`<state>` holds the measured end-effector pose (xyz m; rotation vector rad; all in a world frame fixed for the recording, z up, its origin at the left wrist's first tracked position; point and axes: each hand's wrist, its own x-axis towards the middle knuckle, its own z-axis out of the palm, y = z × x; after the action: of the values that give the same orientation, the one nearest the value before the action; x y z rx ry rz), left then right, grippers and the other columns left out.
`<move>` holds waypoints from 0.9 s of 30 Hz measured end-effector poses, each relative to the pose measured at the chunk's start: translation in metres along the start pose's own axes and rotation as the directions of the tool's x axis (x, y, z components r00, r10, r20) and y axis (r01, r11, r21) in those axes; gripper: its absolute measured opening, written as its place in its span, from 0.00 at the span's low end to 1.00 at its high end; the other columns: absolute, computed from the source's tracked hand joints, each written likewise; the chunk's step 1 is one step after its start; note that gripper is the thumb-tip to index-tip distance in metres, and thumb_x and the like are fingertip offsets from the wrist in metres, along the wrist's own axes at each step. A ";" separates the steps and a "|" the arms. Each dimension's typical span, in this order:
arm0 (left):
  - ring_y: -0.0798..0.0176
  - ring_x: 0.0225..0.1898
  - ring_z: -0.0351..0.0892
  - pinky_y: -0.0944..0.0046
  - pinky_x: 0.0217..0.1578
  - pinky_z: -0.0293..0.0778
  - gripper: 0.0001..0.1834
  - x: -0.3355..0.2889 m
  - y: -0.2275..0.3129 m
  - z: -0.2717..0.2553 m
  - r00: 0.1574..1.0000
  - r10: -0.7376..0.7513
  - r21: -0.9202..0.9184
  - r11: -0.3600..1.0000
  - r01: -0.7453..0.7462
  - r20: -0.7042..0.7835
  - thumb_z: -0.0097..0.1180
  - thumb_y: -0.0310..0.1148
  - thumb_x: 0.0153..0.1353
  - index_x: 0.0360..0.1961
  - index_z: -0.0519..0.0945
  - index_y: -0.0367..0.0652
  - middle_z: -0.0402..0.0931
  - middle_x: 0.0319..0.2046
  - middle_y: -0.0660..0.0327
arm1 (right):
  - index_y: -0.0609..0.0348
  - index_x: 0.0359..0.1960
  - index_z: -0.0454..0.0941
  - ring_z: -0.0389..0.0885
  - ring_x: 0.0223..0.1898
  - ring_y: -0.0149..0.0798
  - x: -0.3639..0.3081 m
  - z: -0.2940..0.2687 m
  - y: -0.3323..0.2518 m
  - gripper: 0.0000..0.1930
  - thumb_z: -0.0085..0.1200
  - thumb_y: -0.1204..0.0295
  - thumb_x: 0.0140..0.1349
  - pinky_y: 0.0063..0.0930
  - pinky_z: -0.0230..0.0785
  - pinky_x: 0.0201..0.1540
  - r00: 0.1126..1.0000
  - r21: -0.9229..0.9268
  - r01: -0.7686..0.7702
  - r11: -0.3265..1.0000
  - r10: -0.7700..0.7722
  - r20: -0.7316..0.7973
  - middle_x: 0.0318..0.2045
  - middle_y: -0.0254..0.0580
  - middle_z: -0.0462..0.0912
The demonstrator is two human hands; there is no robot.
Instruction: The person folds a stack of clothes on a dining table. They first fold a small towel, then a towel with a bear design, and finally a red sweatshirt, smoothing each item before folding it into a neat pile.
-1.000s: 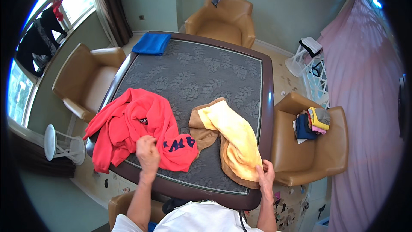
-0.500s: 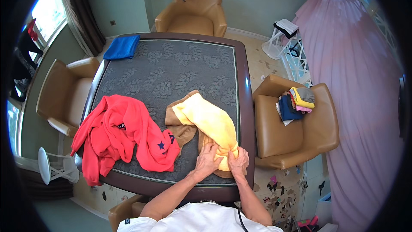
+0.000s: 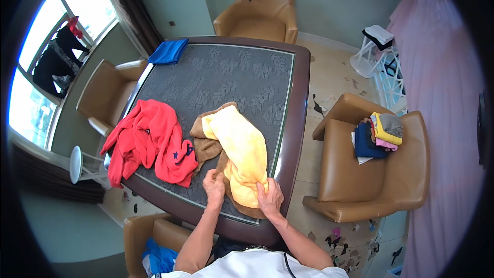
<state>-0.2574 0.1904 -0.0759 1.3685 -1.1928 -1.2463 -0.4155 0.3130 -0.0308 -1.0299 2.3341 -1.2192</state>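
Note:
A yellow-and-brown plush cloth (image 3: 239, 146) lies bunched on the near part of the table, its exact kind unclear. My left hand (image 3: 213, 189) is closed at its brown left edge, fingers curled together. At the lower right of the yellow part, my right hand (image 3: 270, 197) pinches the fabric between thumb and fingers. To the left rests a crumpled red sweatshirt (image 3: 149, 136) with dark star patches, close beside the plush cloth's brown part.
The dark table (image 3: 216, 80) has a patterned grey top. A folded blue cloth (image 3: 168, 52) lies at its far left corner. Tan armchairs stand around it; the right armchair (image 3: 355, 164) holds a stack of folded clothes (image 3: 378, 136). A small white stool (image 3: 77, 164) stands at left.
My left hand has moved left from the yellow fabric to the brown edge. My right hand keeps its hold at the lower right. The whole view has shifted and turned.

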 end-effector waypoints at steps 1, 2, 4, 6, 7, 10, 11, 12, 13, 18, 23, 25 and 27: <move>0.76 0.32 0.76 0.73 0.34 0.72 0.07 -0.014 0.012 -0.002 0.999 -0.022 -0.087 0.996 0.019 -0.029 0.57 0.20 0.64 0.42 0.81 0.36 0.81 0.33 0.66 | 0.60 0.44 0.77 0.81 0.41 0.59 -0.002 -0.005 0.008 0.16 0.61 0.60 0.64 0.51 0.72 0.44 1.000 0.038 -0.005 0.999 0.004 0.029 0.37 0.55 0.82; 0.75 0.31 0.75 0.73 0.33 0.72 0.06 -0.024 0.018 -0.008 0.997 -0.044 -0.094 0.995 0.037 -0.071 0.57 0.20 0.63 0.41 0.81 0.36 0.81 0.33 0.66 | 0.61 0.44 0.76 0.81 0.41 0.61 0.001 -0.012 0.014 0.17 0.60 0.60 0.64 0.52 0.72 0.44 0.998 0.088 -0.009 0.996 0.004 0.063 0.37 0.57 0.82; 0.74 0.31 0.75 0.72 0.33 0.71 0.06 -0.043 0.026 -0.029 0.983 -0.073 -0.063 0.996 0.063 -0.166 0.57 0.19 0.62 0.40 0.81 0.35 0.80 0.32 0.65 | 0.62 0.43 0.75 0.80 0.39 0.64 0.004 -0.020 0.024 0.18 0.60 0.59 0.64 0.53 0.72 0.42 0.994 0.190 -0.017 0.982 -0.004 0.110 0.34 0.59 0.82; 0.73 0.30 0.75 0.71 0.33 0.72 0.06 -0.064 0.016 -0.054 0.957 -0.075 -0.013 0.997 0.075 -0.282 0.58 0.19 0.62 0.40 0.80 0.35 0.79 0.30 0.65 | 0.63 0.41 0.74 0.80 0.37 0.65 0.011 -0.030 0.030 0.19 0.60 0.58 0.64 0.53 0.71 0.41 0.984 0.238 -0.017 0.971 -0.026 0.176 0.32 0.60 0.81; 0.73 0.30 0.75 0.70 0.33 0.72 0.06 -0.075 0.013 -0.064 0.936 -0.081 0.007 0.996 0.088 -0.342 0.58 0.19 0.61 0.40 0.80 0.35 0.79 0.29 0.65 | 0.63 0.40 0.74 0.80 0.35 0.63 0.015 -0.035 0.028 0.20 0.61 0.57 0.63 0.51 0.71 0.39 0.976 0.208 -0.023 0.978 -0.023 0.217 0.30 0.58 0.81; 0.72 0.29 0.75 0.68 0.33 0.73 0.06 -0.102 0.005 -0.077 0.888 -0.088 0.122 0.980 0.159 -0.451 0.60 0.21 0.61 0.40 0.80 0.35 0.79 0.28 0.65 | 0.63 0.37 0.74 0.76 0.30 0.51 0.023 -0.045 0.018 0.21 0.63 0.55 0.60 0.45 0.68 0.35 0.936 0.133 -0.063 0.989 0.012 0.352 0.26 0.51 0.77; 0.72 0.29 0.75 0.68 0.33 0.74 0.06 -0.109 0.005 -0.077 0.875 -0.084 0.159 0.971 0.180 -0.477 0.60 0.21 0.61 0.40 0.80 0.35 0.79 0.27 0.65 | 0.63 0.37 0.74 0.75 0.29 0.49 0.022 -0.046 0.016 0.21 0.64 0.55 0.60 0.43 0.68 0.35 0.927 0.126 -0.064 0.990 0.012 0.376 0.26 0.49 0.77; 0.72 0.29 0.75 0.68 0.33 0.74 0.07 -0.113 0.003 -0.074 0.874 -0.062 0.184 0.968 0.170 -0.481 0.60 0.21 0.61 0.40 0.80 0.35 0.79 0.27 0.65 | 0.63 0.38 0.75 0.75 0.29 0.46 0.021 -0.046 0.014 0.21 0.64 0.55 0.59 0.42 0.68 0.35 0.917 0.123 -0.066 0.990 0.011 0.398 0.26 0.48 0.77; 0.70 0.31 0.76 0.66 0.35 0.75 0.09 -0.118 0.003 -0.065 0.880 -0.018 0.217 0.967 0.136 -0.474 0.60 0.21 0.61 0.43 0.79 0.35 0.79 0.30 0.62 | 0.63 0.38 0.75 0.74 0.28 0.44 0.021 -0.049 0.014 0.21 0.65 0.55 0.59 0.40 0.68 0.35 0.906 0.114 -0.064 0.991 0.009 0.423 0.26 0.46 0.76; 0.51 0.48 0.77 0.54 0.50 0.74 0.22 -0.136 0.015 -0.026 0.887 0.298 0.529 0.845 -0.073 -0.354 0.61 0.21 0.57 0.54 0.76 0.35 0.75 0.49 0.48 | 0.59 0.52 0.79 0.87 0.43 0.53 -0.005 -0.061 0.016 0.25 0.63 0.53 0.60 0.42 0.76 0.48 0.794 0.099 -0.004 0.995 -0.057 0.606 0.40 0.56 0.87; 0.39 0.59 0.70 0.45 0.61 0.68 0.26 -0.151 0.048 -0.002 0.858 0.457 0.684 0.704 -0.190 -0.232 0.64 0.23 0.53 0.56 0.76 0.34 0.71 0.56 0.46 | 0.62 0.43 0.82 0.82 0.31 0.30 0.020 -0.071 0.013 0.18 0.64 0.57 0.65 0.26 0.74 0.35 0.537 0.104 -0.094 0.990 -0.038 0.843 0.29 0.37 0.84; 0.41 0.58 0.71 0.46 0.60 0.68 0.25 -0.147 0.060 0.009 0.856 0.489 0.714 0.658 -0.237 -0.167 0.66 0.26 0.54 0.55 0.77 0.34 0.72 0.56 0.46 | 0.61 0.41 0.81 0.81 0.30 0.29 0.050 -0.073 0.022 0.16 0.63 0.59 0.66 0.24 0.74 0.34 0.503 0.127 -0.211 0.969 -0.004 0.864 0.30 0.36 0.83; 0.42 0.58 0.72 0.47 0.59 0.69 0.25 -0.142 0.067 0.020 0.856 0.503 0.731 0.628 -0.266 -0.121 0.67 0.29 0.55 0.54 0.78 0.34 0.72 0.55 0.47 | 0.61 0.43 0.80 0.80 0.32 0.29 0.094 -0.064 0.019 0.15 0.63 0.61 0.67 0.24 0.74 0.36 0.613 0.219 -0.253 0.943 -0.019 0.790 0.32 0.36 0.83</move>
<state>-0.2860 0.3226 0.0064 1.6242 -1.6977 -0.2090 -0.5250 0.2898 -0.0041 -0.9948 1.4281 -0.7886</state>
